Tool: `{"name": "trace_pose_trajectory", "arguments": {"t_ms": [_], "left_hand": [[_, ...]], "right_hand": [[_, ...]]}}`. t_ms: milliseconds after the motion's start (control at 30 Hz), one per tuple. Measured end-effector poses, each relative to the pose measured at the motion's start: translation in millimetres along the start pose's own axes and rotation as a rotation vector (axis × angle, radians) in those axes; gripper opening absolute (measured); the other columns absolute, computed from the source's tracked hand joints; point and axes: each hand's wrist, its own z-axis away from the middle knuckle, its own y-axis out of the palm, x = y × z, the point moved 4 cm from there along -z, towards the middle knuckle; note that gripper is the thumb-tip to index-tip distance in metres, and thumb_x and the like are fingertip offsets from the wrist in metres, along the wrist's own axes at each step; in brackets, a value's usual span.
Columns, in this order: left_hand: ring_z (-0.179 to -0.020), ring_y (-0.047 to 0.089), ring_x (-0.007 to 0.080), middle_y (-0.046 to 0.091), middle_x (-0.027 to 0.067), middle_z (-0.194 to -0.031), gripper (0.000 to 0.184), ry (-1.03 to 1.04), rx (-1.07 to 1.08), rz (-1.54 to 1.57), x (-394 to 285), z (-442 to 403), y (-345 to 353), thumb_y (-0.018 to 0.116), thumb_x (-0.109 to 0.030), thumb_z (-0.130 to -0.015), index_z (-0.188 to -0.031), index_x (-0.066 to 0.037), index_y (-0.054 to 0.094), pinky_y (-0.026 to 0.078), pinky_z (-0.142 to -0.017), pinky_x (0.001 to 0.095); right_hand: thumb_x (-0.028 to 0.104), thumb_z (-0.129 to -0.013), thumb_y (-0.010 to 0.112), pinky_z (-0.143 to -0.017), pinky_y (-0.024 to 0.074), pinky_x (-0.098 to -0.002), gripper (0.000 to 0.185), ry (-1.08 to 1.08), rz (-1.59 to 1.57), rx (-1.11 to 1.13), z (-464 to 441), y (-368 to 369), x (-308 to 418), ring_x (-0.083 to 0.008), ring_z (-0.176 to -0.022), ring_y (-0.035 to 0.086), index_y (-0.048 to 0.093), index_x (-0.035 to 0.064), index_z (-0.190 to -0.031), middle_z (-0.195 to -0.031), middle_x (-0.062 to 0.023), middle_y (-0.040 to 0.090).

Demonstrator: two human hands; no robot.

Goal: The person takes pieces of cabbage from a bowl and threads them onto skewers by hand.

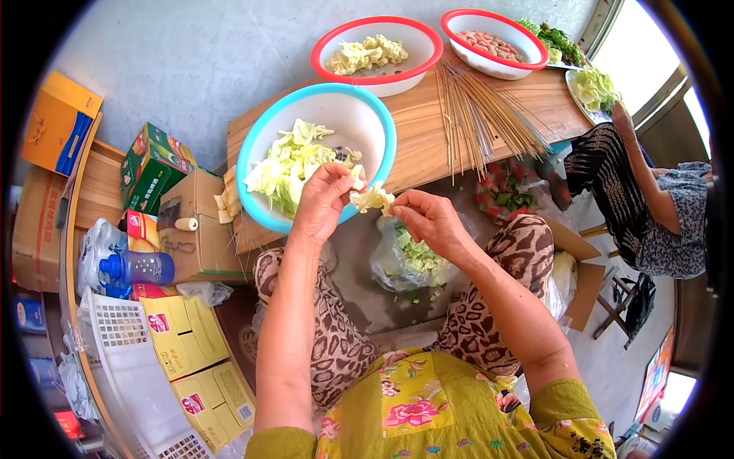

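Observation:
My left hand point(325, 200) is closed in a pinch on a small pale bit of cabbage leaf, just over the near rim of a blue-rimmed white basin point(252, 145). Fingers pinched too, my right hand point(432, 220) grips a crinkled, pale yellow cabbage leaf piece point(372, 199) that spans the gap between both hands. Whether a thin skewer is also in the left fingers is too small to make out. Torn green cabbage leaves point(289, 164) fill part of the basin. Below my hands, a clear plastic bag point(394, 264) of chopped green leaf stands on the floor.
Behind, a wooden tabletop point(413, 134) carries many skewers point(485, 115), a red-rimmed basin point(325, 46) of pale leaves and another red-rimmed basin point(539, 53) of pinkish pieces. Boxes point(202, 222) and a blue bottle point(149, 268) crowd the left. A person point(650, 199) sits at right.

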Motion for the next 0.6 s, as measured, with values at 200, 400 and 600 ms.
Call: {"name": "trace_pose_trajectory", "arguments": {"t_ms": [200, 400, 600], "left_hand": [[-0.085, 0.063, 0.0184, 0.065, 0.0099, -0.092, 0.012, 0.003, 0.014, -0.016, -1, 1, 1, 0.063, -0.002, -0.083, -0.09, -0.007, 0.056, 0.051, -0.079, 0.0301], [-0.091, 0.062, 0.0172, 0.064, 0.0089, -0.094, 0.013, 0.016, 0.039, -0.101, 3, 1, 2, 0.064, -0.006, -0.084, -0.093, -0.007, 0.055, 0.05, -0.081, 0.0305], [-0.099, 0.061, 0.0217, 0.063, 0.0129, -0.106, 0.017, -0.003, 0.015, -0.009, 0, 2, 9, 0.061, -0.013, -0.087, -0.101, -0.007, 0.053, 0.049, -0.09, 0.0367]], "right_hand": [[0.015, -0.09, 0.056, -0.045, 0.0348, -0.025, 0.014, -0.01, 0.002, 0.0, 0, 0, 1, -0.0062, -0.049, 0.043, 0.059, 0.0008, -0.086, -0.055, 0.0005, 0.047], [0.015, -0.09, 0.056, -0.045, 0.0346, -0.0246, 0.015, -0.011, -0.028, -0.011, -2, 0, -1, -0.0061, -0.049, 0.044, 0.06, 0.0008, -0.086, -0.056, 0.0002, 0.048], [0.015, -0.091, 0.056, -0.045, 0.0332, -0.0219, 0.015, 0.003, -0.2, 0.036, -5, 1, -9, -0.0049, -0.049, 0.044, 0.061, 0.0019, -0.088, -0.057, 0.0022, 0.048]]}}
